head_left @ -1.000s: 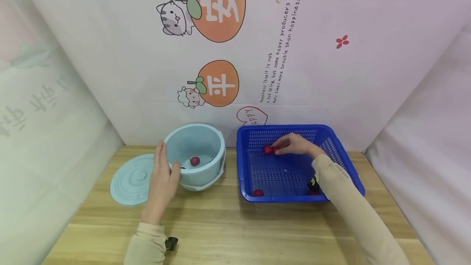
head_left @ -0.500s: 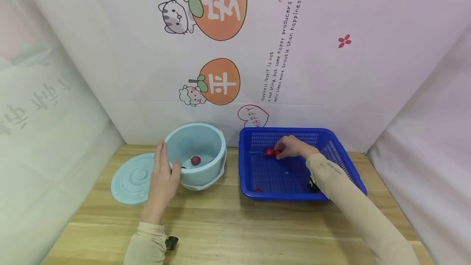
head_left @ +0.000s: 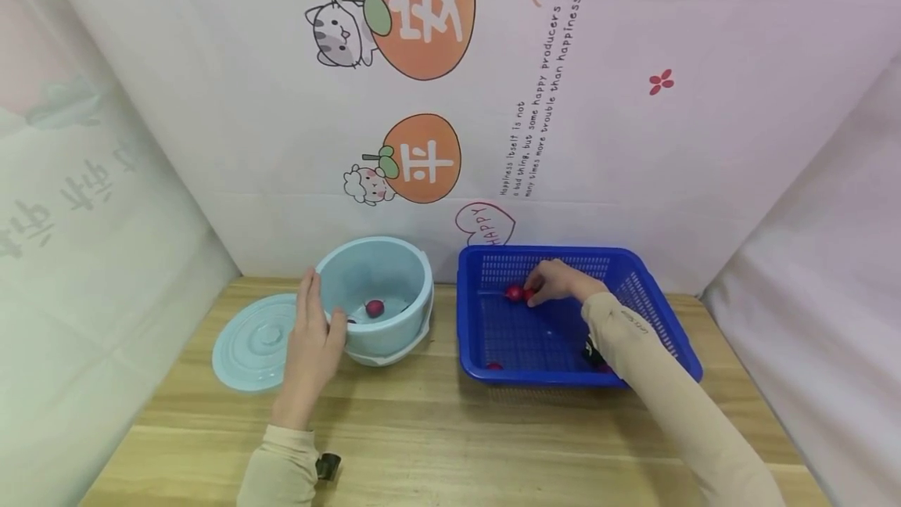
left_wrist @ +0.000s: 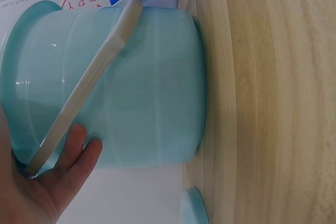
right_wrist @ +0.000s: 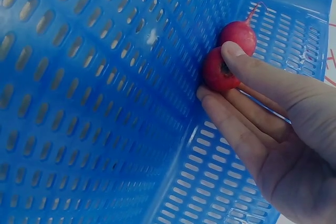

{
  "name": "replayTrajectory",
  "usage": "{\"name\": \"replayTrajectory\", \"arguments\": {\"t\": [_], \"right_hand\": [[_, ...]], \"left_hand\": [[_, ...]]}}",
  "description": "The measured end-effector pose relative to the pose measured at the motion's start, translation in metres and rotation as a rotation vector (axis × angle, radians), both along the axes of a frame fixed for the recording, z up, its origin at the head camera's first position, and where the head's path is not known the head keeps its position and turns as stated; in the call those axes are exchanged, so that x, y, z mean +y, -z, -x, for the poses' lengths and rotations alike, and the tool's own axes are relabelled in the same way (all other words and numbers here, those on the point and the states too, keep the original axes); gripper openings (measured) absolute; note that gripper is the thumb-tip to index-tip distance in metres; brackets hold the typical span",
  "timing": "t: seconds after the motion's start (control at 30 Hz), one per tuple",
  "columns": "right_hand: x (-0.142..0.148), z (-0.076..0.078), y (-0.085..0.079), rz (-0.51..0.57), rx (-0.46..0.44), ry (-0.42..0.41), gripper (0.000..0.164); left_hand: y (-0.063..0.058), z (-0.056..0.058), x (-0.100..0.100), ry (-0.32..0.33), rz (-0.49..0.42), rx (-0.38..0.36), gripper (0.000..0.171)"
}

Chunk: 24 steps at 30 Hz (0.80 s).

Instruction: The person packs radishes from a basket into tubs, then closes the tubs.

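Observation:
In the blue basket [head_left: 468, 335], my right hand [head_left: 559, 282] holds a red radish [right_wrist: 219, 72] between thumb and fingers, near the back wall. A second radish [right_wrist: 240, 36] with a thin root touches it on the far side. My left hand [head_left: 311, 350] rests against the left side of a light blue bucket [head_left: 387, 339], its fingers fairly straight along the outside and the thumb by the rim. One radish [head_left: 375, 308] lies inside the bucket, with part of another dark red thing near the front rim. The bucket's pale handle [left_wrist: 89, 82] hangs down its side.
The bucket's round lid [head_left: 256, 346] lies on the wooden table [head_left: 422, 444], left of the bucket. Another radish [head_left: 495, 366] is at the basket's front left, mostly behind the rim. A printed cloth [head_left: 598, 139] stands close behind both containers.
The right hand's fingers have closed in on the radish and its wrist has shifted slightly left. The basket has moved a little in view. The left hand stays at the bucket.

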State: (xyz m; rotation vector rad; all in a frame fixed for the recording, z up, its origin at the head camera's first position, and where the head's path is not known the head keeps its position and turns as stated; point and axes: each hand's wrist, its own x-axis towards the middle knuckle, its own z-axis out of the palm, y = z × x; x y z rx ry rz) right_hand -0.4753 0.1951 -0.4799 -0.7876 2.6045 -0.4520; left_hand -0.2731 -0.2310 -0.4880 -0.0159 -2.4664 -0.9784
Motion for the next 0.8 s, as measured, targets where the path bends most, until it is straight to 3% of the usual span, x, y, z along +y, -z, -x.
{"name": "replayTrajectory", "arguments": {"t": [0.8], "right_hand": [[-0.0072, -0.0022, 0.0008, -0.059, 0.016, -0.024, 0.037]], "left_hand": [[-0.0015, -0.0017, 0.0, 0.004, -0.017, -0.003, 0.068]]}}
